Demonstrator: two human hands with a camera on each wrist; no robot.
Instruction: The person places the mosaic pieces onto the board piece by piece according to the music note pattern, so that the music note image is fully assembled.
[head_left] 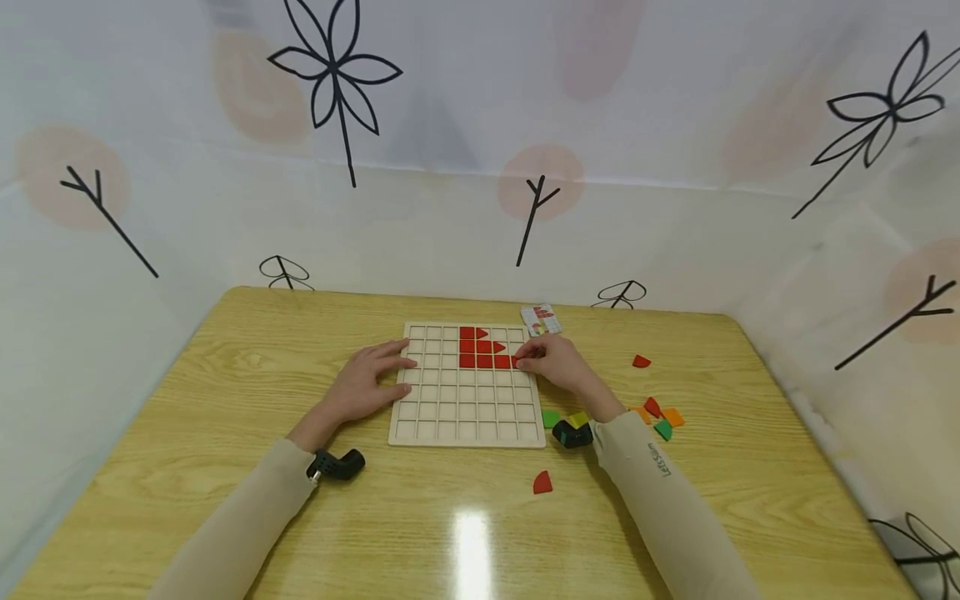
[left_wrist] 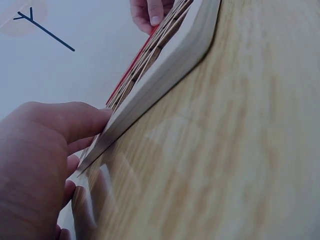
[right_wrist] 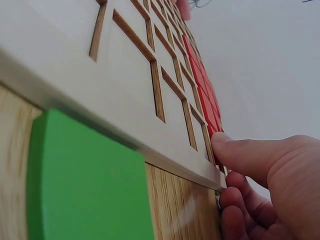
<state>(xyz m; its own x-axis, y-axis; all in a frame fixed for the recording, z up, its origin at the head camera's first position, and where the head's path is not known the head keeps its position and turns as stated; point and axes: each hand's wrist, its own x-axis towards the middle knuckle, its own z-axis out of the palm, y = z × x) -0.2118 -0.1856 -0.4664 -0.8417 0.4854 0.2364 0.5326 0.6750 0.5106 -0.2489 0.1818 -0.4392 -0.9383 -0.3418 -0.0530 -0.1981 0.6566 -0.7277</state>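
Note:
A pale wooden grid board (head_left: 467, 442) lies on the table, with several red tiles (head_left: 484, 361) set in three of its rows. My left hand (head_left: 365, 381) rests at the board's left edge, fingers spread and loosely straight; in the left wrist view the thumb (left_wrist: 87, 120) touches the rim. At the right end of the lowest red row, my right hand (head_left: 553, 362) pinches a small red piece (head_left: 514, 362) between thumb and fingers. Its exact shape is mostly covered by the fingertips. In the right wrist view, the thumb (right_wrist: 245, 154) meets the red row's end.
Printed cards (head_left: 541, 319) lie behind the board's right corner. A green square (head_left: 551, 419) and yellow piece (head_left: 578, 419) sit by the right wrist. Farther right are orange (head_left: 673, 417), red (head_left: 652, 407) and dark green (head_left: 663, 429) pieces. Single red quarter-rounds lie in front (head_left: 542, 482) and behind (head_left: 641, 361).

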